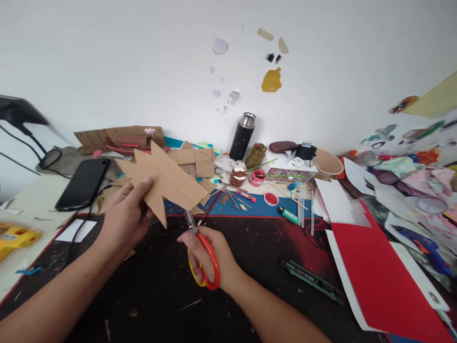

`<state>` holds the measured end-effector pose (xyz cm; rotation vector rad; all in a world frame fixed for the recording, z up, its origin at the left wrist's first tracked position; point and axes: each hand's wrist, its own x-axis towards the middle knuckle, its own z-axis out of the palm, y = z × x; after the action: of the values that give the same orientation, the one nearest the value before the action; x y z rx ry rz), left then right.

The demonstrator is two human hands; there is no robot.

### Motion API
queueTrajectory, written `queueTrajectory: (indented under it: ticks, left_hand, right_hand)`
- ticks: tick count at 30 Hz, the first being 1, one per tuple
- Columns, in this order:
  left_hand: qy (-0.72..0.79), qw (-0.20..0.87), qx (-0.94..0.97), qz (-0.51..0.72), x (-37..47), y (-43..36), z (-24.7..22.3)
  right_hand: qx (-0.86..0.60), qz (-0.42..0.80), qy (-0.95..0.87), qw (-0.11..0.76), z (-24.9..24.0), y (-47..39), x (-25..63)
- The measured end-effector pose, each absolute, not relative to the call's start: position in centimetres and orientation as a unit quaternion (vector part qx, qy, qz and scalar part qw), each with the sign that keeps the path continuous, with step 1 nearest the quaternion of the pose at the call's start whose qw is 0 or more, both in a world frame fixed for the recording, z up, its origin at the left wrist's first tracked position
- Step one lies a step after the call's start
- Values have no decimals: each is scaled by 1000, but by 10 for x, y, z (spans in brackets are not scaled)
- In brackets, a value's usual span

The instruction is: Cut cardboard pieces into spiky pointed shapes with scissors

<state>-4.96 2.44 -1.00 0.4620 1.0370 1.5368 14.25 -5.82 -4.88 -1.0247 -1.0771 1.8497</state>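
My left hand [130,207] pinches a piece of brown cardboard [167,174], thumb on the near face and fingers behind it. Jagged, pointed spikes run along the cardboard's left side and lower edge. In my right hand [217,250] is a pair of scissors [209,262] with one red and one yellow handle loop. The scissor blades point up at the cardboard's lower edge, near its right part; their tips are partly hidden, so I cannot tell whether they grip the board. Both hands are above the black mat.
A green utility knife [312,281] lies on the mat at right, beside red paper [385,271]. Behind stand a black thermos [243,138] and open paint jars [238,174]. A black phone [83,183] and yellow glue gun [17,238] are at left. A green-capped tube [290,216] lies behind the mat.
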Motion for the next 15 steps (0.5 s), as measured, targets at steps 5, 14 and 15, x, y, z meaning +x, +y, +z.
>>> queueTrajectory:
  ticks: [5, 14, 15]
  left_hand:
    - [486, 497, 272, 665, -46, 23, -3]
    - [498, 487, 340, 632, -42, 18, -4]
    - [499, 485, 347, 629, -41, 17, -3]
  right_hand:
    - [-399, 714, -379, 433, -45, -52, 144]
    - [-410, 683, -360, 485, -41, -49, 149]
    - [-413, 682, -354, 488, -41, -49, 149]
